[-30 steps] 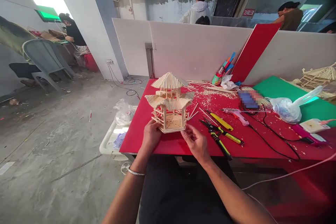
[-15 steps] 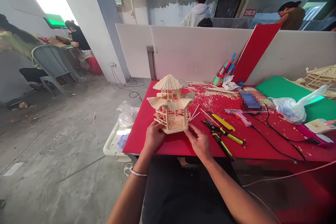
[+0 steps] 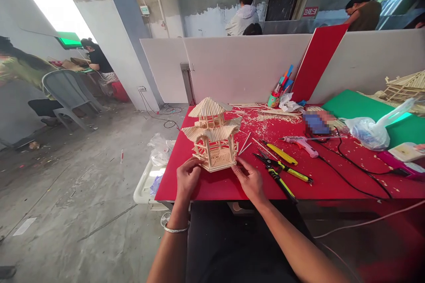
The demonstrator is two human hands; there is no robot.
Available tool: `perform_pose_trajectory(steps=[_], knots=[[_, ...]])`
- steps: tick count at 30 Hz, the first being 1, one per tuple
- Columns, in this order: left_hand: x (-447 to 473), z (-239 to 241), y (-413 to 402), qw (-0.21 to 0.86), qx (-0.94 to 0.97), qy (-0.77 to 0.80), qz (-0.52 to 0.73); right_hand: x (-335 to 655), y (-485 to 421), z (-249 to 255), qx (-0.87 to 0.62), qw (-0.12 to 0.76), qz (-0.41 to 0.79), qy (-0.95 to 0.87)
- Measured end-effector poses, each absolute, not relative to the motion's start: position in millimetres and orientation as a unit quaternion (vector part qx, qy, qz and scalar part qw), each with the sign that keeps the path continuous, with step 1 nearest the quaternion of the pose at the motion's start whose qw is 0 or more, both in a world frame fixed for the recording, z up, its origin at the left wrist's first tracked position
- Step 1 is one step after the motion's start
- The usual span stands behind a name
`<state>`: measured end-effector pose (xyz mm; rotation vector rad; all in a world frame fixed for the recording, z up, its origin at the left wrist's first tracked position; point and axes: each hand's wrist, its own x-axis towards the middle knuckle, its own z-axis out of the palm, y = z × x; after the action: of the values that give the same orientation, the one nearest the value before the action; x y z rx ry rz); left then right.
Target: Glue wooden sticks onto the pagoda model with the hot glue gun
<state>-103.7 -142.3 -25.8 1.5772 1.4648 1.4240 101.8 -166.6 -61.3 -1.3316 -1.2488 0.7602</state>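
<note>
A small two-tiered pavilion model [image 3: 212, 133] made of pale wooden sticks is near the front edge of the red table [image 3: 212, 190]. My left hand [image 3: 188, 177] grips the left corner of its base, fingers closed on it. At the right corner of the base, my right hand [image 3: 247, 177] pinches the edge between thumb and fingers. The model tilts slightly; whether its base touches the table I cannot tell. Just right of it lie a few loose sticks [image 3: 245, 143].
To the right lie pliers [image 3: 279, 177], a yellow utility knife [image 3: 281, 153] and a pink glue gun [image 3: 303, 145] with its cable. Behind them stand a cup of pens [image 3: 275, 98] and a white partition [image 3: 245, 68]. A white cart [image 3: 142, 192] stands left, and people work farther off.
The model has turned a little and its roof leans slightly more to the left. Both hands keep their hold on the base. My view has shifted slightly.
</note>
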Motion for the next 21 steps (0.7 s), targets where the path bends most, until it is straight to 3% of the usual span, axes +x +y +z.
perform_pose_trajectory(steps=[6,21], knots=[[-106.2,-36.6,-133.8,0.271,0.448,0.650,0.551,99.3,-169.4,-57.9,-0.564,0.552,0.321,-0.525],[-102.8,-23.8,-137.0,0.240,0.528,0.664,0.472,99.3,-172.2,-55.8,-0.557,0.545,0.321,-0.538]])
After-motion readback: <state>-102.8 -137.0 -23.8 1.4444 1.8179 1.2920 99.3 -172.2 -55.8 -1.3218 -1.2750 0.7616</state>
